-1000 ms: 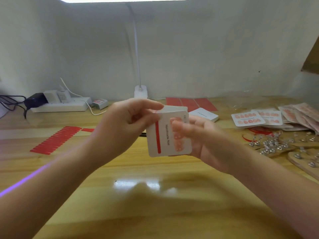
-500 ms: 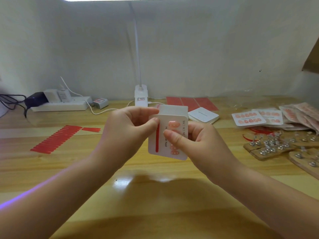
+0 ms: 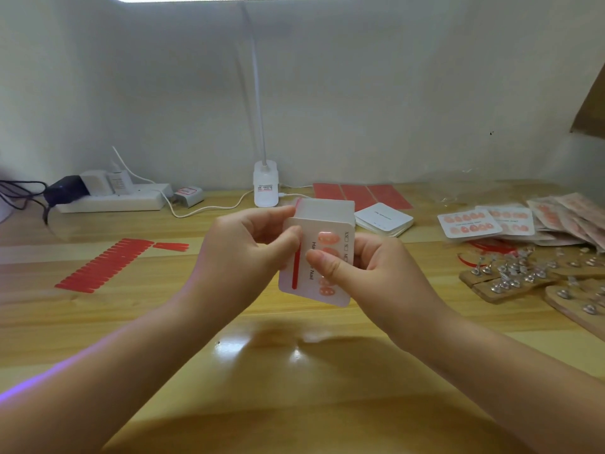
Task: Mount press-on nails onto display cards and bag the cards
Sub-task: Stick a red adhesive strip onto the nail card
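Display card (image 3: pixel 316 273) held in the air above the middle of the table (image 3: pixel 294 388), tilted, printed face toward the camera. It carries a column of pink press-on nails (image 3: pixel 327 239) near its right edge and 1 red adhesive strip (image 3: pixel 296 268) near its left edge.

Left hand (image 3: pixel 248 257): fingers curled, thumb tip on the card face at the upper end of the red strip, other fingers behind the card's top-left corner. Pinches the card.

Right hand (image 3: pixel 376 273): thumb pressed on the card face over the middle of the nail column, remaining fingers curled behind the right edge. Grips the card.

Clear bag (image 3: pixel 327 208) stands up behind the card's top edge; which fingers hold it, cannot tell.

Blank cards (image 3: pixel 383 219) lie toward the far edge, just right of the hands. Finished cards (image 3: pixel 471 222) lie near the right edge, nail stands (image 3: pixel 510 280) in front of them. Red strip sheet (image 3: pixel 104 265) lies toward the left edge.
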A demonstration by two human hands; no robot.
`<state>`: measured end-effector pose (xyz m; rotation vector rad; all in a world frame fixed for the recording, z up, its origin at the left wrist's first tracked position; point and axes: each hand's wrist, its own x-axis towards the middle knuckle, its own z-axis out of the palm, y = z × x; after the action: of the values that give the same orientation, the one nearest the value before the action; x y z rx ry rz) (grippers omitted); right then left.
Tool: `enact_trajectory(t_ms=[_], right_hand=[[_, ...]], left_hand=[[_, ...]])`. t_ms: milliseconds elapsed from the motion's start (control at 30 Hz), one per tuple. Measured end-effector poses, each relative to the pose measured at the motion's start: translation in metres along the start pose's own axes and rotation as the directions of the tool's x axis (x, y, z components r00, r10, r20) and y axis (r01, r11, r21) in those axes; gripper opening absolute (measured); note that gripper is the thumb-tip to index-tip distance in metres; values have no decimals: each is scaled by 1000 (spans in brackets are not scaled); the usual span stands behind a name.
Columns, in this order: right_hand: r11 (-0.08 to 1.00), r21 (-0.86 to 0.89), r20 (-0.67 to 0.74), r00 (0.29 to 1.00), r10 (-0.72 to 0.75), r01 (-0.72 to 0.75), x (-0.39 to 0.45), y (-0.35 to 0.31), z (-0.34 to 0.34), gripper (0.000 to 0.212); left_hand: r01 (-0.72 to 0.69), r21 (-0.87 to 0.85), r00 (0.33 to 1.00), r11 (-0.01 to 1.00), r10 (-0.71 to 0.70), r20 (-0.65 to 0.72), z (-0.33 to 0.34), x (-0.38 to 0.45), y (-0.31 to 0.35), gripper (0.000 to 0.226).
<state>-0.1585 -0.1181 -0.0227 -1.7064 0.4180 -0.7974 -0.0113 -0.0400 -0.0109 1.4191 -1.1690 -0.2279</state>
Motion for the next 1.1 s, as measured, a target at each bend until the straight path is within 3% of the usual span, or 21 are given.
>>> enact_trajectory(t_ms=[533,667,1100], right_hand=[[998,38,-2,999,44,-44,1,4,0,8],[997,53,-5,999,52,-52,1,4,-1,7],[997,53,19,999,49,-50,0,5,1,8]], left_hand=[[12,88,999,996,-7,-53,-2,2,-6,32],[-18,112,1000,994,17,2,0,0,-2,29],[17,131,1000,991,-15,-18,-1,0,-9,30]])
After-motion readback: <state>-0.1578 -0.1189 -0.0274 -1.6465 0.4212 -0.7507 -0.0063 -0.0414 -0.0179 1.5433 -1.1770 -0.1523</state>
